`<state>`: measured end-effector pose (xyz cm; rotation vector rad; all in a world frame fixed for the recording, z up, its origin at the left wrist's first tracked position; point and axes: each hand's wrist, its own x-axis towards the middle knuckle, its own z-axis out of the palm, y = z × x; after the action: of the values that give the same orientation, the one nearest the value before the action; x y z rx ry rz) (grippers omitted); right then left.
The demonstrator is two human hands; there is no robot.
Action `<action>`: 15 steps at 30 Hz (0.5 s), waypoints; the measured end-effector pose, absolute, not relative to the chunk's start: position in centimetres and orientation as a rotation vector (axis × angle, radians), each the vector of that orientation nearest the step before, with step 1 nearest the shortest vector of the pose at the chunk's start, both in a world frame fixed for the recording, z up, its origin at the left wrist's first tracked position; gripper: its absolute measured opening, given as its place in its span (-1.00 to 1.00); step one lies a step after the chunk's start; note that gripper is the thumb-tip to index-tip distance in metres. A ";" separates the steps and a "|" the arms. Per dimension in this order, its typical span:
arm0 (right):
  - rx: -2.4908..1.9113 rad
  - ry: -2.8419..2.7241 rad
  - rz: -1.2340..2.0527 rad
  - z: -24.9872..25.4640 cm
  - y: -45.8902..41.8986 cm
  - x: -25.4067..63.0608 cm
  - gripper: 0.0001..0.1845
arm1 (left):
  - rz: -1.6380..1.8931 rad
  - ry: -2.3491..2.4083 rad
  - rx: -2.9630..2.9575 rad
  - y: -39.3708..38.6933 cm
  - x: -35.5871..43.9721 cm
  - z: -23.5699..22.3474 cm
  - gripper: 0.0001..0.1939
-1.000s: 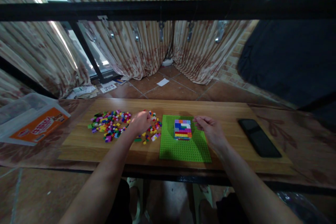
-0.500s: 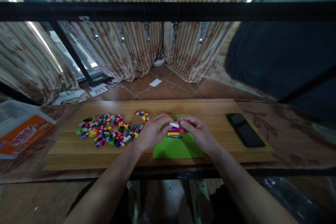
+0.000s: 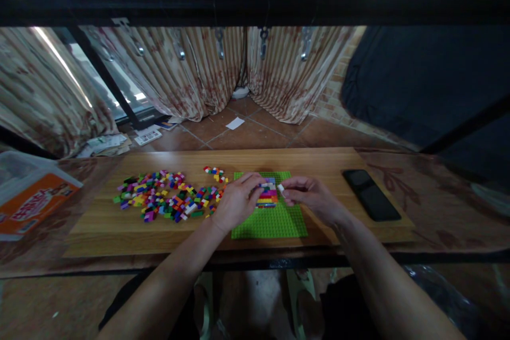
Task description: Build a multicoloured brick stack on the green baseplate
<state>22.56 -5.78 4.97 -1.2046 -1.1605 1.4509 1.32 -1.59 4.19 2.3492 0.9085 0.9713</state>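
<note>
A white toy brick [image 3: 281, 188] is pinched between the thumb and fingers of my right hand [image 3: 308, 196], just above the right part of the green baseplate [image 3: 271, 226]. My left hand [image 3: 238, 199] is over the plate's left side, its fingertips closed together by the build; a bit of blue shows at them, but what they grip is too small to make out. Between my hands, rows of coloured bricks [image 3: 268, 199] in yellow, red, purple and other colours are on the plate. My left fingers cover part of these rows.
Loose bricks [image 3: 159, 196] lie in a wide pile on the wooden table [image 3: 131, 236], with a smaller cluster [image 3: 215, 173] behind it. A black phone [image 3: 371, 195] lies at the right. At far left stands a clear plastic box [image 3: 37, 196] with an orange label.
My hands have moved apart. The white piece that was between both hands is now in my right hand, further right, and more of the brick rows shows.
</note>
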 end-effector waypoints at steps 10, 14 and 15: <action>-1.403 -0.996 1.468 3.2 -4.1 22.1 -0.62 | 0.829 1.327 1.923 -0.1 1.4 2.9 -0.80; -1.501 -1.029 1.373 3.3 -3.6 21.7 -0.71 | 0.809 1.290 1.887 -0.1 1.6 2.3 -0.80; -1.518 -1.036 1.353 3.3 -3.5 21.7 -0.73 | 0.811 1.290 1.887 -0.1 1.6 2.2 -0.79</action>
<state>21.69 -3.54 3.32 -1.5185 -1.0362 1.3534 1.57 -0.10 2.20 1.8870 1.2904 0.8106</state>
